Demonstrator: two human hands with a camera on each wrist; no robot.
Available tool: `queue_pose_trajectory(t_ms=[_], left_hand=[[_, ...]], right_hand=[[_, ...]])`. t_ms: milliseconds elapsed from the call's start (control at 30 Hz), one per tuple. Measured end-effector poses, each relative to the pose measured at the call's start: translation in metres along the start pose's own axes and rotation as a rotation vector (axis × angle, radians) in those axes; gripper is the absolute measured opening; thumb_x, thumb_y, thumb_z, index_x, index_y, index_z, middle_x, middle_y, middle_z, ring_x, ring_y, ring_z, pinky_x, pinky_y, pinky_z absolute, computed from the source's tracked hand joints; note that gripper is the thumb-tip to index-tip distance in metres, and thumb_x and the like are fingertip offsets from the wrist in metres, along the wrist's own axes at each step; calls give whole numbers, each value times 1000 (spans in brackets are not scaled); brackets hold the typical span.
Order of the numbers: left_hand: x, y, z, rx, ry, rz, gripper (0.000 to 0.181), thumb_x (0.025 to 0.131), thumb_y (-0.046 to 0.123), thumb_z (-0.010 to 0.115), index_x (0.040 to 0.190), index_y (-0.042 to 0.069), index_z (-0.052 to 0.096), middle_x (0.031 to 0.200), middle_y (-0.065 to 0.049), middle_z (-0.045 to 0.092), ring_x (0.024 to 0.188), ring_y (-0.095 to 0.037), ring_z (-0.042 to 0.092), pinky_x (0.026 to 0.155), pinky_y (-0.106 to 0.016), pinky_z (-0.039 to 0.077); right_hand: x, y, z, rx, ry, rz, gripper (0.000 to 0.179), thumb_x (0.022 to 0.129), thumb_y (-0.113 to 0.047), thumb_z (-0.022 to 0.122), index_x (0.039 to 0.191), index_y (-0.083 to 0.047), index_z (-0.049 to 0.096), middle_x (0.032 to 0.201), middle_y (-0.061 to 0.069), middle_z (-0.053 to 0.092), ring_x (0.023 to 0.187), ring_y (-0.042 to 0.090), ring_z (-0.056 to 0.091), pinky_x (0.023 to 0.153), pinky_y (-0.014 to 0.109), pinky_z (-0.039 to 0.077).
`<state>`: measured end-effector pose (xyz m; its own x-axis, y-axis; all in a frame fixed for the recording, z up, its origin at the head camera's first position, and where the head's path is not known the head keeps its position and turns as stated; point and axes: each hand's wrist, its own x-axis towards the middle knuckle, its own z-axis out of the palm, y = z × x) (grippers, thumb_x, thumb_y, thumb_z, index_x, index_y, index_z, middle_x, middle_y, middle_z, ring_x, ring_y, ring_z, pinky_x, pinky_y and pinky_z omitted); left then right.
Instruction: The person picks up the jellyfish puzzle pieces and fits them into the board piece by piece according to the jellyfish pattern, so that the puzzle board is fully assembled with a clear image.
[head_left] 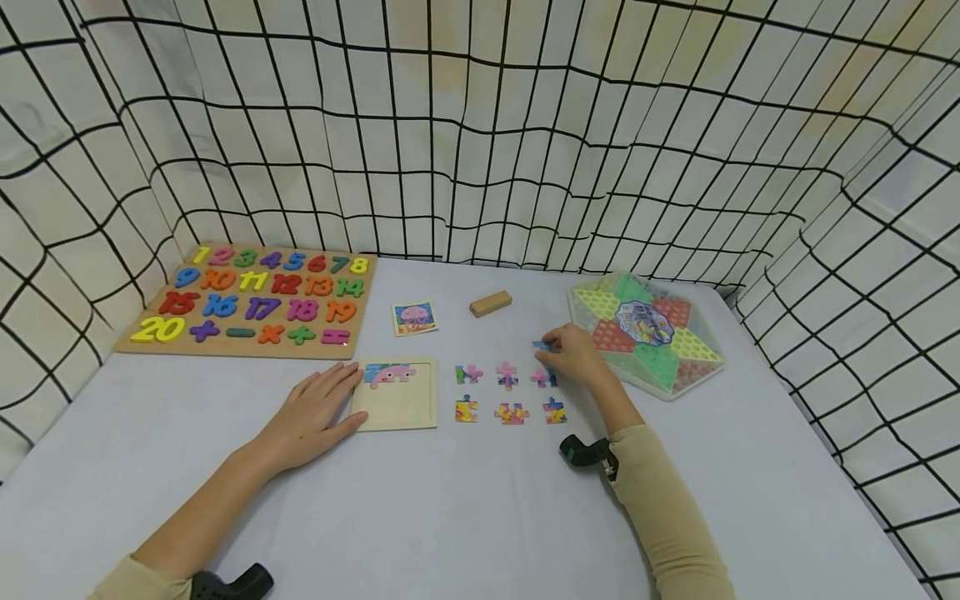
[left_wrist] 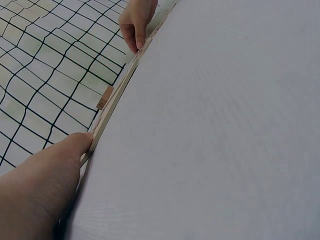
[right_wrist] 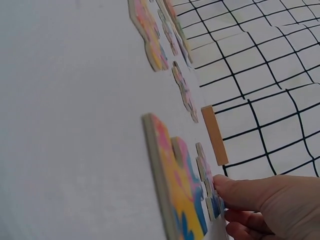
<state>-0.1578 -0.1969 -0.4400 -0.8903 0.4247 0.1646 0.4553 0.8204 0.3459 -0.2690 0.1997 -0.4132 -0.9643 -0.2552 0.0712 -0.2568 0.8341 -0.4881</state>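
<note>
A pale wooden puzzle tray lies flat, with a strip of pink and blue puzzle pieces along its top edge. My left hand rests at the tray's left side, fingers extended; in the left wrist view its thumb touches the tray's edge. Between right thumb and fingers I pinch a small blue puzzle piece; whether it is off the table cannot be told. Below that right hand, several loose pieces lie in two rows, including a pink flower piece and a yellow piece.
A number board lies at the back left. Behind the tray are a small picture card and a wooden block. A hexagonal box with colored pegs stands to the right. Black netting over white cloth encloses the table.
</note>
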Motion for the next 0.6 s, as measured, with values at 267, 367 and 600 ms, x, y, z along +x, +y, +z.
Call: queue_pose_trajectory(t_ms=[267,367,600], left_hand=[[-1,0,-1,-5,-2,-5,71,90,45,51,139,-3,33,144,-20,29,134,-36,18,106,-55,13],[0,0,-1,-5,-3,-6,71,90,45,51,140,-3,33,145,-20,28,134,-36,18,106,-55,12],[0,0,1,-3,-2,-5,71,90,45,52,140,-2,33,145,-19,28,135,-35,18,106,-55,12]], right_hand=[[1,-3,2,21,24,19,30,82,-19,70,101,3,62,91,13,59,83,24,54,74,36,46],[0,-3,1,59,32,23,29,81,-18,71,99,0,57,84,10,56,75,22,51,66,34,44],[-2,-3,-1,113,29,9,23,84,-14,66,102,-3,56,82,9,59,71,20,53,61,31,45]])
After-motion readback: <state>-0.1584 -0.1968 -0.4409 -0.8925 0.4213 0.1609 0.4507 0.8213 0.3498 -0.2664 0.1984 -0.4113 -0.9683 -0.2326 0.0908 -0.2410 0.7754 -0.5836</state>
